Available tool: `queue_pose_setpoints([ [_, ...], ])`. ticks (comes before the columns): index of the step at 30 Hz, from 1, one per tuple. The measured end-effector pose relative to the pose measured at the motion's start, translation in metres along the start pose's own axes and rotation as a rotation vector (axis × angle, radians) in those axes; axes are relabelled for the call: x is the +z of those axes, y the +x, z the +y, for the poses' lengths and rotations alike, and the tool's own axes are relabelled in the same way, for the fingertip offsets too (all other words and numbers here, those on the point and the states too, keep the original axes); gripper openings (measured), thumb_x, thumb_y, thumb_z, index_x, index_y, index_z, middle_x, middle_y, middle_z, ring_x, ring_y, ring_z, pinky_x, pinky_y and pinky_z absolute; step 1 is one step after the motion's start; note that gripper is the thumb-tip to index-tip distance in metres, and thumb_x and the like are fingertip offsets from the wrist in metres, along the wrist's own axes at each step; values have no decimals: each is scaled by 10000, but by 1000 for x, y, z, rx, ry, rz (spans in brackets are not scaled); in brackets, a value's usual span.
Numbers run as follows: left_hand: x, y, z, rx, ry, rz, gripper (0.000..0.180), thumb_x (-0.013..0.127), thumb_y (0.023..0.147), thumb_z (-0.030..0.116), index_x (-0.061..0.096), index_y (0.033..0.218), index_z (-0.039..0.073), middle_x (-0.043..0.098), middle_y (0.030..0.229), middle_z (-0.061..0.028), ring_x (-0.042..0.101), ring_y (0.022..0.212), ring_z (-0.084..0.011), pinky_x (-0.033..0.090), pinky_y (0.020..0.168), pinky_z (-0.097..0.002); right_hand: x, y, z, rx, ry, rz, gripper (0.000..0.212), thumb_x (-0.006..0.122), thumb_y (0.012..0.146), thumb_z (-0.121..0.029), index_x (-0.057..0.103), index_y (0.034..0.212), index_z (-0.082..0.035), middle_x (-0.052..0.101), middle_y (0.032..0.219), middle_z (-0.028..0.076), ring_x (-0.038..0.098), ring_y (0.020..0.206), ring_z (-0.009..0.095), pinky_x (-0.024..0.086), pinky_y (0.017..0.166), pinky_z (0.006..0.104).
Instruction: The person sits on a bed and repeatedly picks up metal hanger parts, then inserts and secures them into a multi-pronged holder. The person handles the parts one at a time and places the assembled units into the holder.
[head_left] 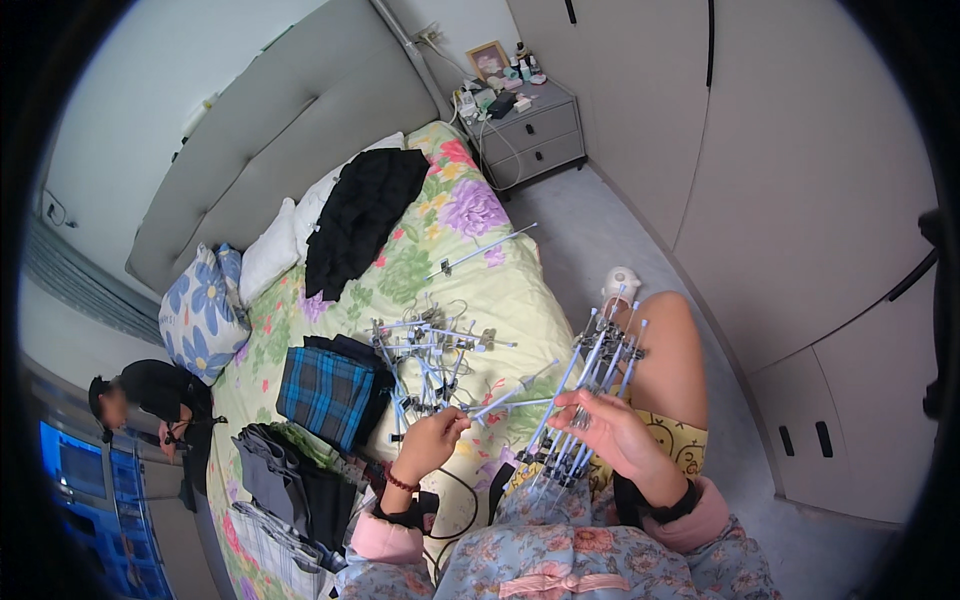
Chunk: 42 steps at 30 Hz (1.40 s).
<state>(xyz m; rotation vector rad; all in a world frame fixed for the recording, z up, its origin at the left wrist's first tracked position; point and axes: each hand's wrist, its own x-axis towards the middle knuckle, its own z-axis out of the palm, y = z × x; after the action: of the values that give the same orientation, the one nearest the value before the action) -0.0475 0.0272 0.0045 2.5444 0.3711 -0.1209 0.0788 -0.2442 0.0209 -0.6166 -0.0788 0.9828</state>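
A bundle of light-blue clip hangers with black clips rests across my lap. My right hand grips it around the middle, where the metal hooks gather. To the left, over the bed's edge, my left hand is closed with thumb and fingertips pinched on the end of a single clip hanger, whose blue bar points toward the bundle. Beyond that hand lies a tangled heap of more clip hangers on the flowered sheet. One loose clip hanger lies farther up the bed.
Folded blue plaid cloth and dark trousers are stacked left of the heap. Black clothing lies near the pillows. A nightstand and wardrobe border the floor. Another person is at far left.
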Motion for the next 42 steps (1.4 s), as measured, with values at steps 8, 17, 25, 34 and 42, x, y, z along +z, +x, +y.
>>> queue_pose_setpoints([
  [8, -8, -1, 7, -72, -271, 378, 187, 513, 947, 206, 545, 921, 24, 557, 598, -97, 533, 487, -226, 384, 463, -326, -1, 2, 3, 17, -5, -1, 338, 447, 977, -240, 579, 1089, 50, 627, 884, 114, 580, 1017, 285, 386, 982, 398],
  [17, 17, 2, -2, -63, -399, 355, 194, 414, 993, 209, 422, 955, 19, 509, 636, -47, 494, 482, -121, 401, 451, -267, 1, 4, 4, 20, 3, 16, 339, 455, 974, -244, 586, 1080, 50, 624, 883, 118, 573, 1023, 288, 379, 997, 408],
  [25, 44, 5, 1, -71, -670, 153, 148, 484, 966, 131, 482, 1039, 2, 601, 800, -56, 582, 742, -119, 485, 714, -242, -3, 6, 6, 10, -15, -14, 342, 464, 971, -265, 587, 1099, 27, 614, 1047, 99, 598, 986, 231, 405, 960, 397],
  [34, 62, 10, 19, 36, -367, 134, 116, 554, 896, 4, 532, 1001, -37, 696, 913, -117, 656, 751, -139, 491, 645, -239, 0, 4, 2, 28, 2, 18, 341, 446, 978, -251, 583, 1086, 43, 630, 880, 112, 571, 1031, 281, 378, 980, 394],
  [42, 91, 32, 9, 12, -263, 216, 83, 619, 852, 12, 549, 892, -10, 703, 902, -109, 674, 729, -139, 490, 576, -253, -2, 3, 2, 26, 9, 12, 345, 443, 979, -247, 580, 1088, 50, 628, 880, 110, 579, 1013, 271, 384, 973, 389],
])
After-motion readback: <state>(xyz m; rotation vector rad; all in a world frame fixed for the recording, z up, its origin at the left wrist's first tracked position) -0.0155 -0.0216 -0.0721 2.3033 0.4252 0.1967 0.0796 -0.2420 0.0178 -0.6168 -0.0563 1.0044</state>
